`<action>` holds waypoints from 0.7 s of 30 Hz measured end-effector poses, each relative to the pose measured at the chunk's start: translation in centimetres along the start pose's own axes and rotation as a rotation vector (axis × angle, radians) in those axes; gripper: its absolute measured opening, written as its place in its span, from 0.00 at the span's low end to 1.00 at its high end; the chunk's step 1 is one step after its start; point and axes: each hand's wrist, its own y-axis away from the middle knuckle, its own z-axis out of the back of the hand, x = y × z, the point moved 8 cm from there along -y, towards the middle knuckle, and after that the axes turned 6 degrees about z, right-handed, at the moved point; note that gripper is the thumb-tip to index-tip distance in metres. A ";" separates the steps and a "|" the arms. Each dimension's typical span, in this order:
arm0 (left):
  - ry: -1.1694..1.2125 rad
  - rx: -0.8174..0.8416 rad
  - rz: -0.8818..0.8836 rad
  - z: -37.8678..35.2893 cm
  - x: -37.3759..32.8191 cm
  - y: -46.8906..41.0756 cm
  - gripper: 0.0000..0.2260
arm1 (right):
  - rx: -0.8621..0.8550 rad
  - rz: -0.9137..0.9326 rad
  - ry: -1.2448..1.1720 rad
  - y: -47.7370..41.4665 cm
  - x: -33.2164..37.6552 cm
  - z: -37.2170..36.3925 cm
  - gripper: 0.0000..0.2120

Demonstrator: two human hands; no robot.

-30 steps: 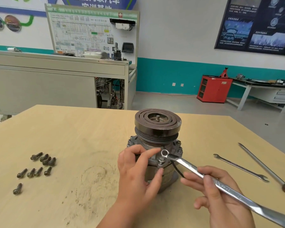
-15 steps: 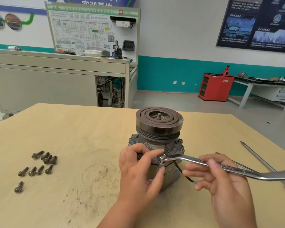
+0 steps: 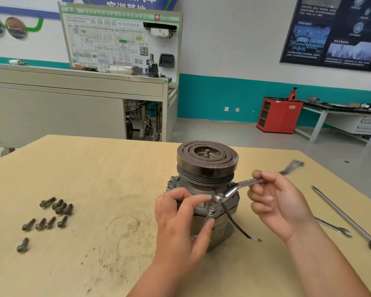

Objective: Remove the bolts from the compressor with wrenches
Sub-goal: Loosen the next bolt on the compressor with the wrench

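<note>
The compressor (image 3: 207, 168) stands upright on the wooden table (image 3: 94, 168), its dark grooved pulley on top. My right hand (image 3: 274, 202) grips a silver wrench (image 3: 242, 186) whose ring end sits on a bolt at the compressor's front flange. The handle points back and to the right, blurred at its far end. My left hand (image 3: 180, 219) holds the compressor's front, its forefinger tip touching the wrench's ring end. A bolt (image 3: 211, 209) stands in the flange just below. Several removed bolts (image 3: 51, 213) lie at the left of the table.
A thin open-ended wrench (image 3: 334, 228) and a long screwdriver (image 3: 341, 217) with a red handle lie on the table at the right. A black wire (image 3: 236, 224) hangs from the compressor. Behind the table stand a grey bench, a red cabinet and a white workbench.
My right hand has swung the wrench handle counter-clockwise, from pointing toward me at the right to pointing away at the right. The left hand stayed on the compressor.
</note>
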 end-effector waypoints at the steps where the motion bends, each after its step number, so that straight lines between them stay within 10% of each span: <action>1: 0.001 -0.001 0.011 0.0 0.0 0.0 0.17 | -0.041 0.068 -0.042 0.9 0.4 0.5 0.04; 6: 0.002 0.006 0.023 0.0 0.1 0.0 0.20 | -0.177 0.435 0.110 7.4 0.9 1.0 0.15; 12: -0.003 0.013 0.007 0.0 0.2 0.1 0.17 | -0.243 0.609 0.343 10.5 -0.5 -1.0 0.05; 21: -0.018 0.017 0.020 -0.1 0.3 0.0 0.15 | -0.176 0.500 0.371 8.3 0.0 -0.4 0.07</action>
